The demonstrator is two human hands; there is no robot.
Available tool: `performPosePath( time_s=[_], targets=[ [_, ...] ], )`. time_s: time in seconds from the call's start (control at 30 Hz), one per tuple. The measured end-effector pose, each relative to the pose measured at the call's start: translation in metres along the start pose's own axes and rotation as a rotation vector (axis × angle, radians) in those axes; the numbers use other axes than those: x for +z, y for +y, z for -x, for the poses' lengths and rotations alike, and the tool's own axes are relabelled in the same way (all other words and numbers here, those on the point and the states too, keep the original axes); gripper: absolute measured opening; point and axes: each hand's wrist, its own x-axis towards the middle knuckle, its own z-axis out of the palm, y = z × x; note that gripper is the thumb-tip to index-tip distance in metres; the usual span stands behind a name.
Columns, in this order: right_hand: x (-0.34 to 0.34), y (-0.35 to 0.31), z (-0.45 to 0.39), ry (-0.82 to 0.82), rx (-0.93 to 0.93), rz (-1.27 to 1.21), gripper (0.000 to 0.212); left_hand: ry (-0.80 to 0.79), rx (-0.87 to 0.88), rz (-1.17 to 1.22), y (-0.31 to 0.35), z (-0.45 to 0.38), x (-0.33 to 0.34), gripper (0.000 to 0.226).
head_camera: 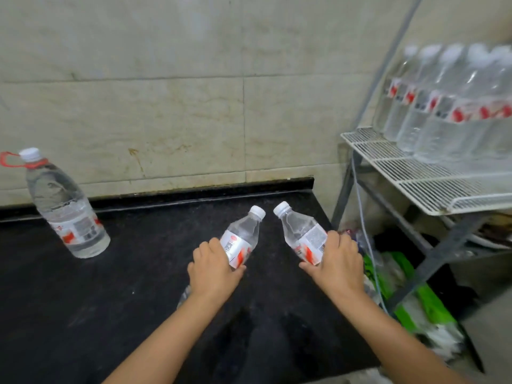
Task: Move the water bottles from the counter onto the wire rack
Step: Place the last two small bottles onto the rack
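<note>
Bottles (pixel 240 239) in both hands (tilted)

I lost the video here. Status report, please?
Left hand, right hand each grip a small bottle. Large bottle on counter. Wire rack front free.

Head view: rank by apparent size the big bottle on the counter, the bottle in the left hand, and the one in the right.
1. Big bottle, clearly largest.
2. Left-hand bottle and right-hand bottle look alike; no ranking between them.
</note>
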Motion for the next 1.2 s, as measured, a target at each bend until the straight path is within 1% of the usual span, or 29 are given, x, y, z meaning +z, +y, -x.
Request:
performPosePath(
  time_s=[0.07, 0.17, 0.27, 0.33, 0.43, 0.57, 0.7, 0.83, 0.93, 1.07, 1.2],
  targets=[
    [-0.033, 0.030, -0.012, 0.088, 0.006, -0.040, 0.072, 0.062, 0.032, 0.055, 0.045, 0.005, -0.010, 0.062],
    [-0.083, 0.080, -0.027, 0.112, -0.025, -0.083, 0.072, 0.173, 0.057, 0.186, 0.117, 0.020, -0.026, 0.063],
    [-0.130, 0.131, -0.044, 0.238, -0.065, -0.161, 0.072, 0.277, 0.093, 0.282, 0.189, 0.038, -0.039, 0.064],
    [-0.159, 0.161, -0.054, 0.297, -0.060, -0.195, 0.073, 0.333, 0.131, 0.369, 0.233, 0.048, -0.045, 0.062],
    [-0.197, 0.204, -0.069, 0.354, -0.062, -0.209, 0.076, 0.400, 0.200, 0.457, 0.294, 0.054, -0.051, 0.061],
    [-0.229, 0.251, -0.094, 0.430, -0.048, -0.225, 0.074, 0.476, 0.268, 0.518, 0.363, 0.050, -0.052, 0.062],
    [-0.241, 0.289, -0.128, 0.495, -0.002, -0.282, 0.074, 0.476, 0.310, 0.541, 0.418, 0.033, -0.043, 0.064],
    [-0.238, 0.316, -0.168, 0.512, -0.024, -0.333, 0.075, 0.483, 0.315, 0.620, 0.461, 0.006, -0.030, 0.065],
    [-0.231, 0.328, -0.202, 0.472, -0.031, -0.425, 0.080, 0.486, 0.280, 0.656, 0.486, -0.018, -0.019, 0.070],
    [-0.216, 0.341, -0.245, 0.411, -0.030, -0.620, 0.084, 0.466, 0.248, 0.712, 0.511, -0.042, 0.003, 0.074],
    [-0.196, 0.360, -0.277, 0.327, -0.007, -0.760, 0.083, 0.448, 0.157, 0.774, 0.532, -0.050, 0.028, 0.076]
  ],
)
